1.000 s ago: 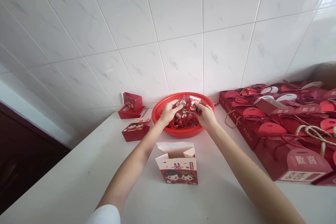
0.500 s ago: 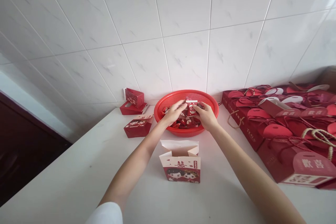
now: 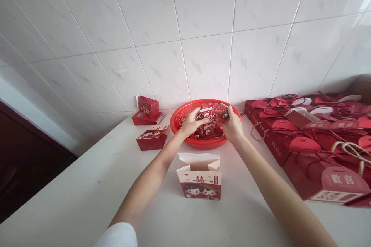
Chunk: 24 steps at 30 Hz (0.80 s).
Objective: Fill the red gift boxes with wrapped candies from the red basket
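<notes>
Okay so our right hand (image 3: 232,125) is pinched shut on one small red foil-wrapped sweet (image 3: 224,115), right above the basket. Our left hand (image 3: 193,122) has its fingers against one red-and-white printed packet (image 3: 206,114), though we can't tell if it's actually gripping it. Both hands are over one round red plastic mesh basket (image 3: 175,123), piled with red wrapped sweets (image 3: 207,133), way too many to count. In front of it on the white counter (image 3: 87,189) stands one open cream-and-red paper gift box (image 3: 199,179) with a cartoon couple printed on it. Left of the basket sit three small red cardboard boxes (image 3: 148,106). Off to the right there's a big crowd of red gift boxes with rope handles (image 3: 319,177), packed together against white marble-look wall tiles (image 3: 203,65).
</notes>
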Tool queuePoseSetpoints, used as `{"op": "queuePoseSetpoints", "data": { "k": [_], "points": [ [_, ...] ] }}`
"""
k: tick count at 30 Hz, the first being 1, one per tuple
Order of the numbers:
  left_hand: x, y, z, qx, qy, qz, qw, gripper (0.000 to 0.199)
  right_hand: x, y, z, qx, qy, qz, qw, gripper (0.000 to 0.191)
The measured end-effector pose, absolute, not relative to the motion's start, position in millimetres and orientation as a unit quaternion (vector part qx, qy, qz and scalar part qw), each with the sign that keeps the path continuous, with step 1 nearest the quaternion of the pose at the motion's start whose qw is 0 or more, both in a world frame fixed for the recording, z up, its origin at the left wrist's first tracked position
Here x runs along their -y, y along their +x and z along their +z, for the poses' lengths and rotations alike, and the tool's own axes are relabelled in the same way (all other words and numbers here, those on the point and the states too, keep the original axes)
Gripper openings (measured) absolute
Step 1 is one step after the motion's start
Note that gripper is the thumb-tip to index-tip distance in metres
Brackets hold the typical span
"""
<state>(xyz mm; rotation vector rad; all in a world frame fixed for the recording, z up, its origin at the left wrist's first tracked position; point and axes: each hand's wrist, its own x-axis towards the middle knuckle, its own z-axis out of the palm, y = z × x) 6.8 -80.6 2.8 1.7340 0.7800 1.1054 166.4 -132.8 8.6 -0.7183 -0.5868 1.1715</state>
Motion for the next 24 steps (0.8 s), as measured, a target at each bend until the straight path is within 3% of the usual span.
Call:
{"op": "queuePoseSetpoints", "data": {
  "k": [4,12,15,19,24],
  "points": [
    [83,8,5,-0.304,0.695,0.447,0.473,0.056,137,164,7,0.32,-0.325,0.514,0.726,0.042],
    [80,9,3,-0.298,0.708,0.44,0.466,0.05,178,167,21,0.475,-0.395,0.461,0.637,0.038],
    [78,7,1,-0.301,0.709,0.443,0.459,0.052,239,185,15,0.649,-0.462,0.301,0.524,0.03],
    [78,6,-1,-0.295,0.71,0.44,0.465,0.049,327,248,-32,0.817,-0.489,0.126,0.278,0.024],
    [79,8,2,-0.285,0.715,0.435,0.467,0.048,373,331,-81,0.766,-0.511,-0.262,0.289,0.03]
  ]
}}
